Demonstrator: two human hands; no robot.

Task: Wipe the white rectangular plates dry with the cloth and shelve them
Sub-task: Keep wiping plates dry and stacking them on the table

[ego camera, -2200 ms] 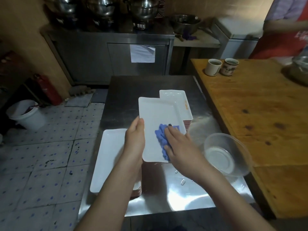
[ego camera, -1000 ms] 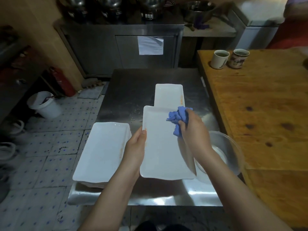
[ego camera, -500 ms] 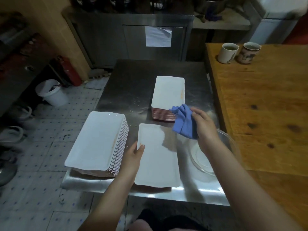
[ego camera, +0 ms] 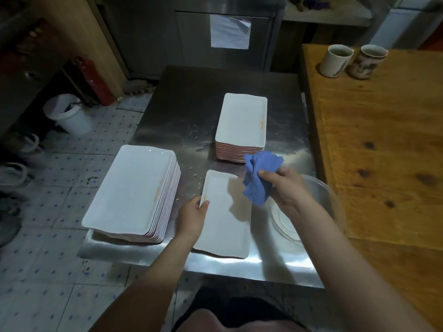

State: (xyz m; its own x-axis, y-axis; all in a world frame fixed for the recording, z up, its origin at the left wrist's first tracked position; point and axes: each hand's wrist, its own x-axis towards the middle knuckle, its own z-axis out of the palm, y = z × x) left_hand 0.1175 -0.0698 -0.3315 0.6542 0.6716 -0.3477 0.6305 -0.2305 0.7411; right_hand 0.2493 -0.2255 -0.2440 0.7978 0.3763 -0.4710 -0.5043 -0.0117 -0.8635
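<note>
- The plate (ego camera: pixel 224 219) sits at the near edge of the tabletop (ego camera: pixel 191 104), long side running away from the person. I cannot tell whether it rests flat or is just lifted.
- It looks like glazed ware: stiff, breakable, weighty for one hand, and likely slick if wet, as the drops on the tabletop suggest.
- The left hand (ego camera: pixel 191 219) has its grip on the plate's left rim, thumb on top and fingers tucked under. That is a sound hold for wiping; carrying probably wants both long edges.
- The right hand (ego camera: pixel 285 188) has its grip closed on the bunched cloth (ego camera: pixel 260 178), which is soft and limp and held above the plate's far right corner.
- The left stack (ego camera: pixel 134 190) and far stack (ego camera: pixel 242 121) would be heavy; support them from below.
- A clear bowl (ego camera: pixel 333 197) stands just right of the plate.
</note>
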